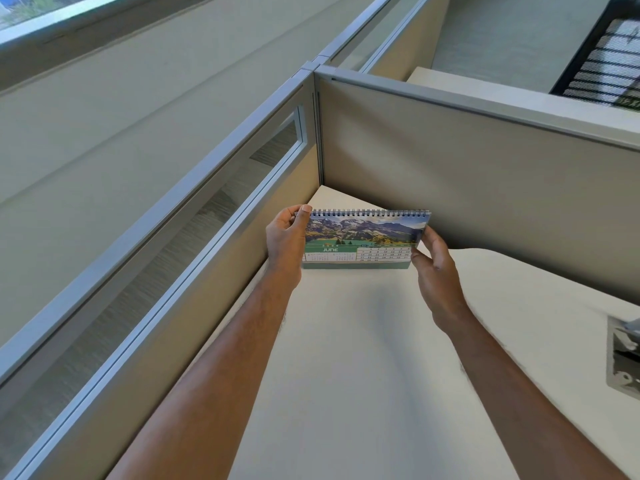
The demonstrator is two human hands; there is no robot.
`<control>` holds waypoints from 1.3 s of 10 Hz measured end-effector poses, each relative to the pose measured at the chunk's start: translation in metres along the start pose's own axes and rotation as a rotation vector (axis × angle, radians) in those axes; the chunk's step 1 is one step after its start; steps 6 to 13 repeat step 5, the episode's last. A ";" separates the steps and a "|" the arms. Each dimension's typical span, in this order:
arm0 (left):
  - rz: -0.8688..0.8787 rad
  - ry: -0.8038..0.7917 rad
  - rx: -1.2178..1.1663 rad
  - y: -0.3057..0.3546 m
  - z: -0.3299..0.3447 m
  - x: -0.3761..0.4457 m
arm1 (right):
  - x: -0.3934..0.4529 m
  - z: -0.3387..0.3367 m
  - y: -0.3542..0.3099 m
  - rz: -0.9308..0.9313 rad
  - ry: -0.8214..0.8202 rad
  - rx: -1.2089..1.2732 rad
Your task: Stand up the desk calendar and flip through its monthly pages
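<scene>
A spiral-bound desk calendar [363, 239] stands upright in the far corner of the white desk [363, 358], showing a mountain photo and the JUNE page. My left hand [285, 244] grips its left edge, with the thumb at the top corner by the wire binding. My right hand [434, 268] holds the right edge, fingers pinching the front page near its lower right side. The calendar's green base rests on the desk.
Beige cubicle partitions [485, 188] with grey metal trim close the corner behind and to the left of the calendar. A grey cable port [623, 358] is set into the desk at the right edge. A black mesh tray [602, 53] sits beyond the partition, top right.
</scene>
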State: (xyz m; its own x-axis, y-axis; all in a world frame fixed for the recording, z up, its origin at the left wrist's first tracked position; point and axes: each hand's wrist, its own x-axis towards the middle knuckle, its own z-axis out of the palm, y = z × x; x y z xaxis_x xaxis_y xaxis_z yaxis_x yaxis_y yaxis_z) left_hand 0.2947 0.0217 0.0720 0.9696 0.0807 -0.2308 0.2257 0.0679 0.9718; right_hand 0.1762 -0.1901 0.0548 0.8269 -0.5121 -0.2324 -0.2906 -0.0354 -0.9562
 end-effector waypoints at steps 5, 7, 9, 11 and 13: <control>0.170 -0.071 0.456 -0.013 -0.016 -0.024 | -0.022 -0.007 -0.002 -0.022 -0.012 -0.092; 0.170 -0.071 0.456 -0.013 -0.016 -0.024 | -0.022 -0.007 -0.002 -0.022 -0.012 -0.092; 0.170 -0.071 0.456 -0.013 -0.016 -0.024 | -0.022 -0.007 -0.002 -0.022 -0.012 -0.092; 0.170 -0.071 0.456 -0.013 -0.016 -0.024 | -0.022 -0.007 -0.002 -0.022 -0.012 -0.092; 0.170 -0.071 0.456 -0.013 -0.016 -0.024 | -0.022 -0.007 -0.002 -0.022 -0.012 -0.092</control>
